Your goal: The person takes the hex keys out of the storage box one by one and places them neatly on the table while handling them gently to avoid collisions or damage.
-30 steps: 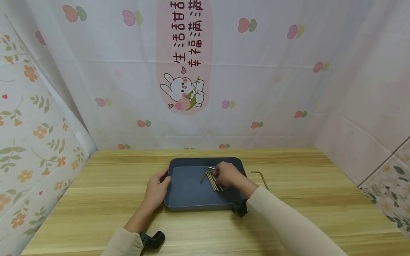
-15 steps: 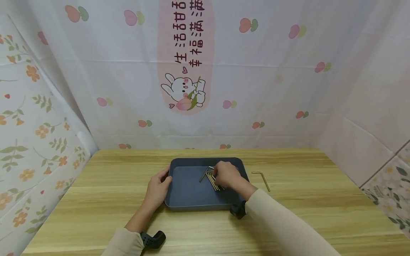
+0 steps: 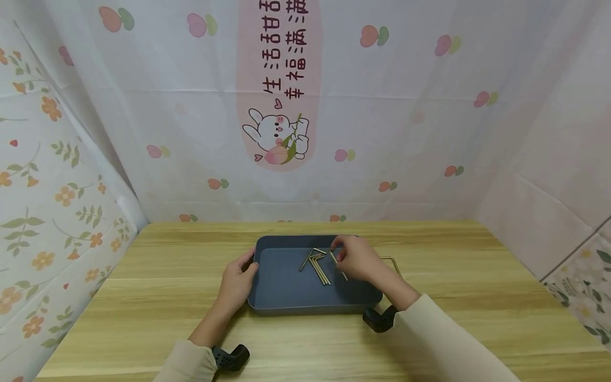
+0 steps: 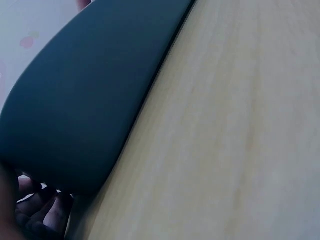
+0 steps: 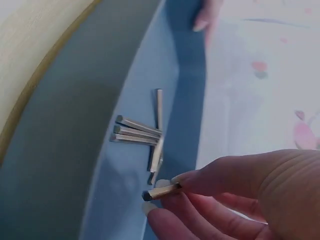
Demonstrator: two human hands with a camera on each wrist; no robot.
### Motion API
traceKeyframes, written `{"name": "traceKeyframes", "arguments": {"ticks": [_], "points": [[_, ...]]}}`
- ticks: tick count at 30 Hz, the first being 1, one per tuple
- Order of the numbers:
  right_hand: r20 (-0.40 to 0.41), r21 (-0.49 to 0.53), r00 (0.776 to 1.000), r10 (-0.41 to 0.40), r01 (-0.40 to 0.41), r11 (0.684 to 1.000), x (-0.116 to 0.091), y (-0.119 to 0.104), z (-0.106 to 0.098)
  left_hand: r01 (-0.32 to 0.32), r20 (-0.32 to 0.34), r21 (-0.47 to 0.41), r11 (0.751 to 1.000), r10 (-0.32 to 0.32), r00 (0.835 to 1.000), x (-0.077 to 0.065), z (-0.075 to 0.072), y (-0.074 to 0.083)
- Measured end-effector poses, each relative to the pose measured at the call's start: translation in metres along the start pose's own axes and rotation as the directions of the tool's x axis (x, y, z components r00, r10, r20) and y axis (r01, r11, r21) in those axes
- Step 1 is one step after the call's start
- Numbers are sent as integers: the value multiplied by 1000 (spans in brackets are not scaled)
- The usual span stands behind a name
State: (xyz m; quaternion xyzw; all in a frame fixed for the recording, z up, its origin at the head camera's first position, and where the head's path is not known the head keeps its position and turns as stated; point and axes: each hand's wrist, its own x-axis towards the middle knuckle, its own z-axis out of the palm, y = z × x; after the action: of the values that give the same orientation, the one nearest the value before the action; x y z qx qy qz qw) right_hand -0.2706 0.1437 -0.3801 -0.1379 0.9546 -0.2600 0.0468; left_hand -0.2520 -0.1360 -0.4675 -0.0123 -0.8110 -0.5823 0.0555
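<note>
A dark blue-grey rectangular tray (image 3: 281,284) rests on the wooden table. My left hand (image 3: 237,281) grips its left side, thumb at the rim and fingers against the outer wall; the left wrist view shows those fingers (image 4: 52,210) at the tray's end. Over the tray's right part, my right hand (image 3: 359,260) pinches a brass-coloured hex key (image 5: 164,191) between thumb and fingers. Several more L-shaped hex keys (image 3: 321,270) lie inside the tray, most side by side and one slanting the other way.
Another hex key (image 3: 389,258) lies on the table (image 3: 453,297) to the right of the tray, partly hidden by my right arm. A patterned cloth (image 3: 406,132) hangs behind the table's far edge. Floral cloth (image 3: 57,233) hangs at the left.
My right hand has moved right, away from the group of hex keys, and now holds one apart from them. My left hand stays on the tray.
</note>
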Motion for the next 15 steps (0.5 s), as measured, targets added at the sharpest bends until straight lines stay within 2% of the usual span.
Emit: {"name": "traceKeyframes", "arguments": {"ticks": [4, 10, 15], "points": [[-23, 78, 1000, -16, 18, 997, -9, 8, -4, -4, -3, 10, 1000, 4, 1000, -1, 0, 0], [-79, 130, 997, -10, 20, 991, -22, 16, -8, -6, 0, 15, 1000, 6, 1000, -1, 0, 0], [-104, 215, 995, -3, 25, 976, -30, 28, -13, -7, -4, 21, 1000, 7, 1000, -1, 1, 1]]}}
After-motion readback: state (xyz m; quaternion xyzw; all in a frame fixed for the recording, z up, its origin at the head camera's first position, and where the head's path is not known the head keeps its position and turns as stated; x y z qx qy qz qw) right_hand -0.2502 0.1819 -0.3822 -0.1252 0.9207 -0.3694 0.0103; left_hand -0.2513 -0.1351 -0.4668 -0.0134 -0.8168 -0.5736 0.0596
